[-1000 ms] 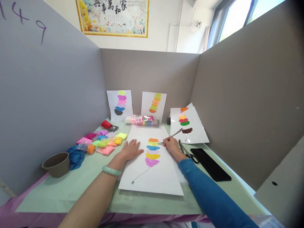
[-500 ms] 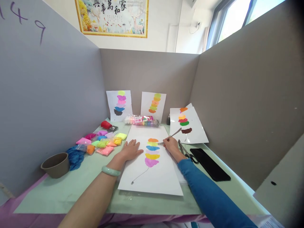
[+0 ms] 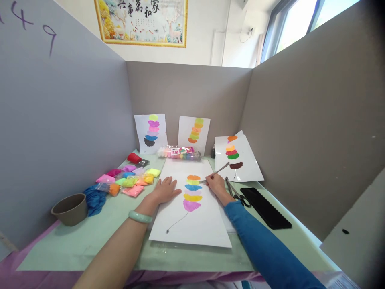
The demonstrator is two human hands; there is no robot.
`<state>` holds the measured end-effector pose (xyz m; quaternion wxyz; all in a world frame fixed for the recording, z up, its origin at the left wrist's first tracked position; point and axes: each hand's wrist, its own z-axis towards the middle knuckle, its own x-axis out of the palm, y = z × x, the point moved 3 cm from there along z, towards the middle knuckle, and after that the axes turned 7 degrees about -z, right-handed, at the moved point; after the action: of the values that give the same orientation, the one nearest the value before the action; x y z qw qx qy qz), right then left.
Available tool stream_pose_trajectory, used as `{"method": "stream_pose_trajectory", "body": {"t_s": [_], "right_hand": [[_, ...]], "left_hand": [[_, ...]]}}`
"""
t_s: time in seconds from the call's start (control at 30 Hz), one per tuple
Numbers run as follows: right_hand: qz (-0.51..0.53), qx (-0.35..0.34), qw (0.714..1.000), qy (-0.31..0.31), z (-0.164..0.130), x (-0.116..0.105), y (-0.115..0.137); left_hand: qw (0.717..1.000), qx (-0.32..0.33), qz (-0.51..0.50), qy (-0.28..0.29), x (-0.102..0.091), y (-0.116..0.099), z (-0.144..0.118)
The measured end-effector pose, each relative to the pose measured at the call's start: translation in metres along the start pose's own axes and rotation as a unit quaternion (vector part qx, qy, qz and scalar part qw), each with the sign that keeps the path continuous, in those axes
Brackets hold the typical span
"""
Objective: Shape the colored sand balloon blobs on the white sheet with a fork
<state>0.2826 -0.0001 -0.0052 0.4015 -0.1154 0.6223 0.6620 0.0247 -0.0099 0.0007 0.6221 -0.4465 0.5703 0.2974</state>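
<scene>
A white sheet of paper (image 3: pixel 171 218) lies before me, bearing a column of coloured clay patches (image 3: pixel 193 198) in orange, yellow, blue, pale lilac and purple. From the lowest patch a drawn line runs down to a small dark dot. Flat on the sheet's left side rests my left hand (image 3: pixel 165 190), fingers spread, holding nothing. My right hand (image 3: pixel 215 184) is closed round a metal fork (image 3: pixel 221 168). The fork's tines are at the right edge of the patches, near the yellow and blue ones; whether they touch the clay I cannot tell.
Packets of coloured clay (image 3: pixel 132 181), a blue cloth-like bundle (image 3: pixel 95 199) and a brown pot (image 3: pixel 70 209) stand on the left. Scissors (image 3: pixel 242 198) and a black phone (image 3: pixel 266 208) lie right. Decorated sheets (image 3: pixel 150 134) and a plastic-wrapped pack (image 3: pixel 179 153) are behind; grey partitions (image 3: pixel 189 92) enclose the table.
Almost nothing differs. The fork's tines and my right hand have shifted very slightly left, and the whole view has moved by a few pixels.
</scene>
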Motion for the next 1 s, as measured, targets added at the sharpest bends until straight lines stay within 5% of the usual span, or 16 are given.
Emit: {"method": "stream_pose_trajectory", "body": {"t_s": [0.7, 1.0], "right_hand": [[0.007, -0.015, 1.000, -0.023, -0.004, -0.003, 0.002], [0.209, 0.023, 0.976, -0.053, -0.008, -0.010, -0.004]], "left_hand": [[1.000, -0.003, 0.003, 0.002, 0.000, 0.001, 0.000], [1.000, -0.004, -0.001, -0.002, -0.004, -0.003, -0.005]]}}
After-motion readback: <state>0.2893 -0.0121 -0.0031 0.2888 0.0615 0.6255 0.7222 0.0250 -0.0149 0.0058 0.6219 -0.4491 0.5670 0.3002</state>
